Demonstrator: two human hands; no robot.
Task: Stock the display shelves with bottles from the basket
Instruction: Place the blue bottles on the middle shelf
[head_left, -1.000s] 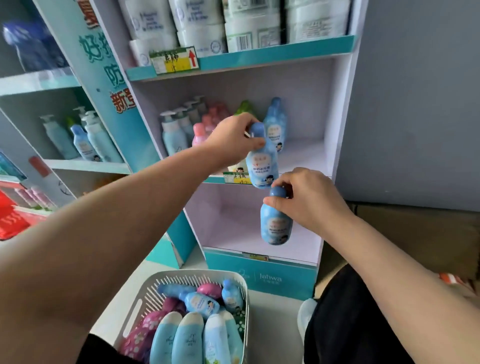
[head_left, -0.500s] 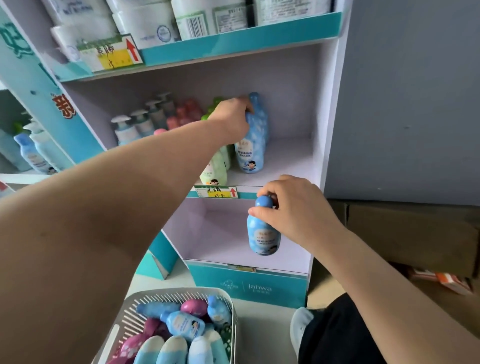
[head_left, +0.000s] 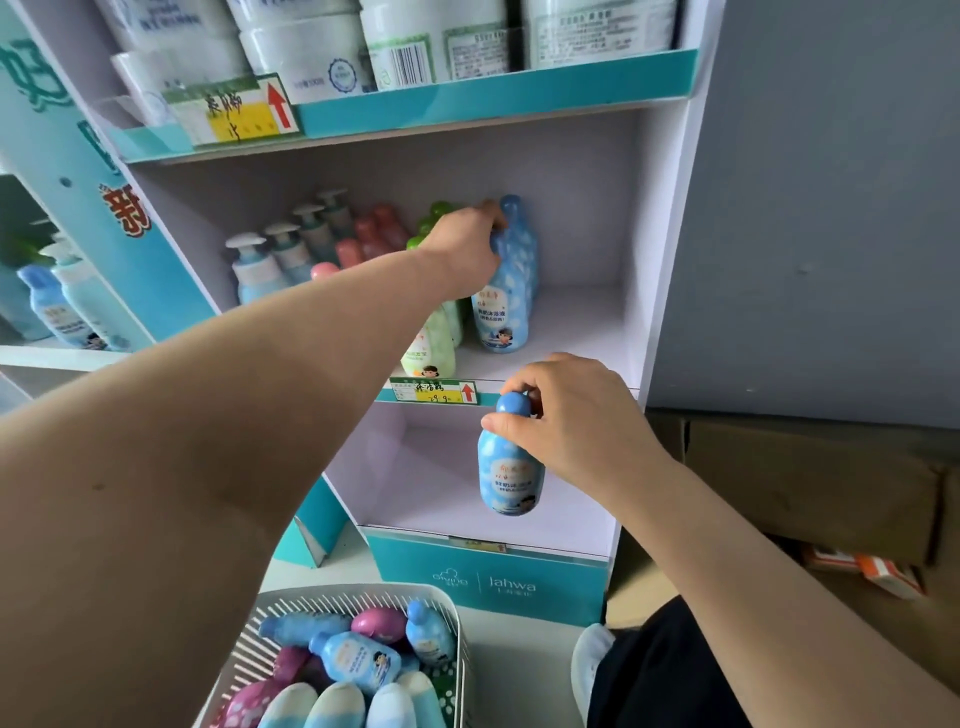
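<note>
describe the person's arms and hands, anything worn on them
Both forearms are bare to the frame edge: no sleeves show. The left hand and right hand wear no gloves, and no rings, watch or bracelet show. Nails look short and unpainted.

A shop, probably its baby-care aisle: branded display shelves (head_left: 498, 98) carry price tags (head_left: 434, 392) and rows of bottles (head_left: 291, 260)

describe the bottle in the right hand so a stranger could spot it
Find the white display shelf with teal edges. Just in front of its lower compartment, the right hand pinches a blue bottle by its cap. It alone hangs in mid-air, on no shelf.
</note>
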